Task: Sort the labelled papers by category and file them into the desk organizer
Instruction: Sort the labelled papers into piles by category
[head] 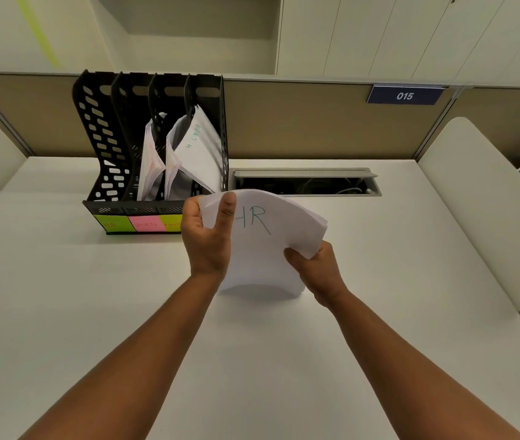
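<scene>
A curved stack of white papers, its top sheet marked "HR", is held above the desk in both hands. My left hand grips its upper left corner, thumb across the front. My right hand pinches its lower right edge. Behind and to the left stands a black desk organizer with several slots. Green, pink and green sticky labels run along its base. Papers lean in its two right-hand slots; the two left-hand slots look empty.
An open cable tray is sunk into the white desk right of the organizer. A beige partition with a "015" plate closes the back. White side panels flank the desk.
</scene>
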